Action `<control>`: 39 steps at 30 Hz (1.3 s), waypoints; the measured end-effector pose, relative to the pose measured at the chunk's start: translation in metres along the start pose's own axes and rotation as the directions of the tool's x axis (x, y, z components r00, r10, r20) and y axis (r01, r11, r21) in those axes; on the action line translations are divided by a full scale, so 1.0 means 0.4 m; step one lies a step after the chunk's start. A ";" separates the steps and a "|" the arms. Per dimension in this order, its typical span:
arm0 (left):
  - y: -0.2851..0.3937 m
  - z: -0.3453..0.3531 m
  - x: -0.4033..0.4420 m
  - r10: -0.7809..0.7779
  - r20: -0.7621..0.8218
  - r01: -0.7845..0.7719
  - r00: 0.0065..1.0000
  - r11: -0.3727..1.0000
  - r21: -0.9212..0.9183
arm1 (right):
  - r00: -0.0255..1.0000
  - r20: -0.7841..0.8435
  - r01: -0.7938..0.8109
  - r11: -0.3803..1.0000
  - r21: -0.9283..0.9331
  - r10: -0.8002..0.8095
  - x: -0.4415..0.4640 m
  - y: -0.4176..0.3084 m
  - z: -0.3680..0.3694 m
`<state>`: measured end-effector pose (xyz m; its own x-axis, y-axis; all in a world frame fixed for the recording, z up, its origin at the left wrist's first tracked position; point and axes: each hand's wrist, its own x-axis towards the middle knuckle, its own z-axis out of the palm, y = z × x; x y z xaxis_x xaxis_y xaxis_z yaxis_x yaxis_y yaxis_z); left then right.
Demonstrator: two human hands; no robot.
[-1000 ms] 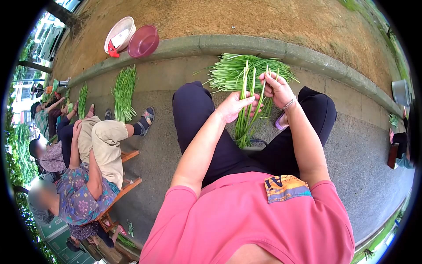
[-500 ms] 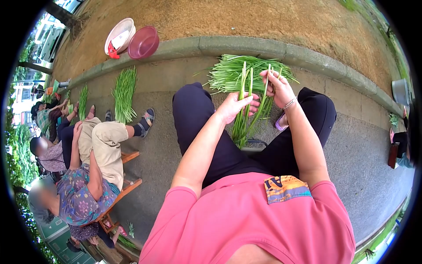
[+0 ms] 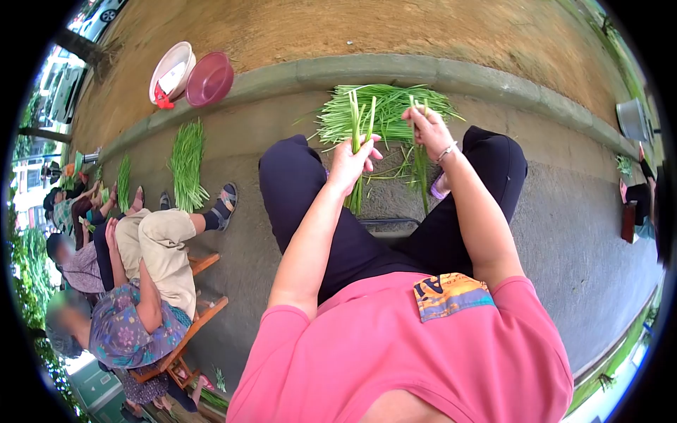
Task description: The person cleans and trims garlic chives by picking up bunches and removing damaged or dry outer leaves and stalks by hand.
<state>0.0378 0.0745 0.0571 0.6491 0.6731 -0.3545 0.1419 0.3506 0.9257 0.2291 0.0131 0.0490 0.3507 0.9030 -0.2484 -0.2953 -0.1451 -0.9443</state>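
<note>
In the head view, my left hand (image 3: pixel 352 163) is closed around a small bunch of chives (image 3: pixel 355 116), their pale ends up and the green leaves hanging below the fist. To its right, my right hand (image 3: pixel 432 134) pinches a few more chives (image 3: pixel 419 173) near their pale tops, the leaves dangling between my knees. A gap separates the two hands. Just beyond them, a thick pile of chives (image 3: pixel 384 102) lies on the pavement against the kerb, with loose strands scattered on its near side.
A low stone kerb (image 3: pixel 367 70) runs across ahead, with bare soil behind it. Two basins, one white (image 3: pixel 169 60) and one maroon (image 3: pixel 209 79), sit at the upper left. Another chive pile (image 3: pixel 187 166) lies near a seated person (image 3: pixel 134 321). A metal pot (image 3: pixel 632 120) stands far right.
My hands have moved apart, and the strands in my right hand have separated from the bunch in my left. The whole view has shifted slightly.
</note>
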 end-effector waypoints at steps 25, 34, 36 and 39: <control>0.010 0.007 -0.104 -0.075 0.410 0.160 0.909 0.971 -0.177 | 0.956 0.283 -0.173 0.929 0.326 0.078 -0.123 -0.019 0.088; 0.020 0.015 -0.132 -0.082 0.425 0.164 0.902 0.973 -0.160 | 0.957 0.291 -0.131 0.879 0.459 -0.010 -0.145 -0.026 0.089; 0.026 0.010 -0.136 -0.104 0.428 0.188 0.898 0.969 -0.160 | 0.959 0.282 -0.129 0.872 0.472 -0.011 -0.145 -0.029 0.096; 0.023 0.005 -0.129 -0.098 0.427 0.183 0.899 0.969 -0.163 | 0.940 0.335 -0.128 0.842 0.524 -0.066 -0.141 -0.026 0.094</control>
<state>0.0070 0.0418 0.0840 0.8885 0.2930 -0.3533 0.1345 0.5697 0.8108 0.1791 -0.0211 0.0811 0.0512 0.9938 -0.0986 -0.7590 -0.0254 -0.6506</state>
